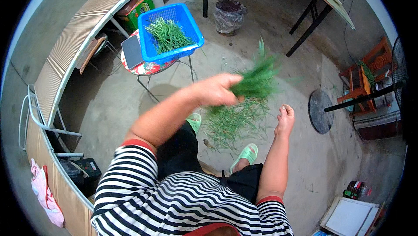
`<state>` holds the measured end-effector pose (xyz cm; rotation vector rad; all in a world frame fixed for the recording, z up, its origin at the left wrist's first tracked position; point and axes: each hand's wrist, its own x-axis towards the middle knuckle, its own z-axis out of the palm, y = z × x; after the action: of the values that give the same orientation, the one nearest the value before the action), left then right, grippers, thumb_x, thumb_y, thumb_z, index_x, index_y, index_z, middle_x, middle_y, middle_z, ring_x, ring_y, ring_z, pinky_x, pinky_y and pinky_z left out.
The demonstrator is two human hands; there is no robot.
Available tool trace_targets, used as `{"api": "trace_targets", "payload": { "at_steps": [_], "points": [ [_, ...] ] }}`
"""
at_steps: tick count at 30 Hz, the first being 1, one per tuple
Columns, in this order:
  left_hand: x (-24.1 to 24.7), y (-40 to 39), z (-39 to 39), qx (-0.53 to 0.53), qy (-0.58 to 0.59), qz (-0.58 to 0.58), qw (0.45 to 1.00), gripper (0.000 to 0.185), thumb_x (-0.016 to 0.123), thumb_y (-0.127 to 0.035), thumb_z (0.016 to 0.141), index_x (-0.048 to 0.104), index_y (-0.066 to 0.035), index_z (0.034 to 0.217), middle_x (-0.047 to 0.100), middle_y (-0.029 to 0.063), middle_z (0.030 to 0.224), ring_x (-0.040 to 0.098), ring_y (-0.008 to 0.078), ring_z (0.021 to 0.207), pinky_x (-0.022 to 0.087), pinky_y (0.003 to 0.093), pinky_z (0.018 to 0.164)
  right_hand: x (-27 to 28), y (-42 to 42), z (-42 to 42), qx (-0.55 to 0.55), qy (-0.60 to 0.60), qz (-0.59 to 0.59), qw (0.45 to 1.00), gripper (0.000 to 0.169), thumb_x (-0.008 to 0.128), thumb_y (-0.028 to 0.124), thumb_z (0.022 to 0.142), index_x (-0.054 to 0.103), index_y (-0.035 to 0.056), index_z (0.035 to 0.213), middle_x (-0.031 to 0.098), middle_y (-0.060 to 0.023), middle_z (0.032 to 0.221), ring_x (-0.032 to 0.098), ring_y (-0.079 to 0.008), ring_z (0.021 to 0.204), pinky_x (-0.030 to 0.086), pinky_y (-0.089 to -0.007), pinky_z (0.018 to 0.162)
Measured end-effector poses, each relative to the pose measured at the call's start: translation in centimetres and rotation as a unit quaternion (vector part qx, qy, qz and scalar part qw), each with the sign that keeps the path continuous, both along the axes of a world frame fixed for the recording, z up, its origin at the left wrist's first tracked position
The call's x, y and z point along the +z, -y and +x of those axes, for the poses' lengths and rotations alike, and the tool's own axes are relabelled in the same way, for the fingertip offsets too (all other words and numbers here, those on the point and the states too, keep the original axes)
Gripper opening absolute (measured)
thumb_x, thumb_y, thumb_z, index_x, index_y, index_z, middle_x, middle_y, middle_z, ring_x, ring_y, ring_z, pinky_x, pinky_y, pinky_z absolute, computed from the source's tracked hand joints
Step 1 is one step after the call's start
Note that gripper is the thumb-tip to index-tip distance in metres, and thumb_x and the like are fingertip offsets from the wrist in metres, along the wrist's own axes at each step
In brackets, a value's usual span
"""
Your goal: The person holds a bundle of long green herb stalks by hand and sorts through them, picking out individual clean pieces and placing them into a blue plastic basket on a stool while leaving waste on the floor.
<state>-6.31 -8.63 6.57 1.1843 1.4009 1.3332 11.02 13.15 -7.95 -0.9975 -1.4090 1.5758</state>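
My left hand (220,89) is closed around a bunch of long green leafy stalks (258,77), blurred by motion. My right hand (286,116) is raised to the right of the bunch, its fingers curled together; nothing can be made out between them. Below both hands, a loose heap of green blades and trimmings (228,125) lies on the concrete floor between my green slippers (246,156). A blue plastic basket (173,56) with a pile of similar green stalks (168,36) stands on a round stool with a floral cover (147,68), beside a flat grey device (132,51).
A lined waste bin (229,17) stands beyond the heap. A dark-legged table (307,30) is at the upper right. To the right are a fan's round base (321,112) and a wooden chair (362,82). A long folding bed (78,30) curves along the left.
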Motion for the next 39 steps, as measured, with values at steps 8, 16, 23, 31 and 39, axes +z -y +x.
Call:
{"api": "trace_targets", "payload": {
  "at_steps": [8,16,23,31,39],
  "points": [
    [5.6,3.7,-15.3,0.177,-0.57,-0.034,0.802,0.022,0.05,-0.002,0.064,0.052,-0.007,0.086,0.053,0.0093,0.079,0.051,0.0237,0.077,0.041,0.0317,0.064,-1.1,0.1,-0.9,0.049,0.03,0.019,0.998,0.012,0.05,0.007,0.073,0.051,0.0027,0.084,0.048,0.002,0.073,0.04,-0.0049,0.063,0.033,-0.0179,0.056],
    [3.7,6.9,-21.2,0.293,-0.731,-0.233,0.57,0.074,0.057,-0.007,0.047,0.034,-0.022,0.116,0.038,0.0091,0.113,0.033,0.0281,0.107,0.028,0.0391,0.087,-1.4,1.0,-1.1,0.078,0.066,0.035,0.994,0.013,0.051,0.008,0.073,0.051,0.0024,0.084,0.049,0.0015,0.074,0.041,-0.0054,0.064,0.033,-0.0178,0.058],
    [-0.1,5.8,-9.7,0.304,-0.308,0.077,0.898,0.041,0.052,-0.006,0.058,0.049,-0.005,0.099,0.052,0.0069,0.089,0.05,0.0162,0.082,0.04,0.0282,0.073,-1.5,1.1,-1.0,0.079,0.053,0.034,0.995,0.011,0.051,0.01,0.072,0.053,0.0041,0.081,0.046,0.0033,0.067,0.034,-0.0028,0.053,0.028,-0.0167,0.046],
    [-9.5,-1.9,7.6,-0.227,-0.211,-0.029,0.95,0.039,0.053,-0.009,0.062,0.046,-0.004,0.1,0.05,0.0129,0.084,0.053,0.0234,0.074,0.042,0.0329,0.065,-1.2,-0.4,-0.4,0.075,0.159,0.076,0.982,0.018,0.049,0.005,0.067,0.053,0.0005,0.084,0.052,-0.0052,0.076,0.047,-0.0119,0.073,0.038,-0.023,0.067],
    [-13.8,-4.3,9.2,-0.29,-0.163,-0.098,0.938,0.038,0.053,-0.009,0.063,0.045,-0.003,0.1,0.05,0.013,0.084,0.053,0.0229,0.073,0.042,0.0326,0.063,-10.5,-6.5,-0.9,0.017,0.247,-0.009,0.969,0.015,0.05,0.014,0.07,0.052,0.0044,0.081,0.051,-0.002,0.064,0.045,-0.0098,0.056,0.035,-0.0216,0.05]
  ]
}}
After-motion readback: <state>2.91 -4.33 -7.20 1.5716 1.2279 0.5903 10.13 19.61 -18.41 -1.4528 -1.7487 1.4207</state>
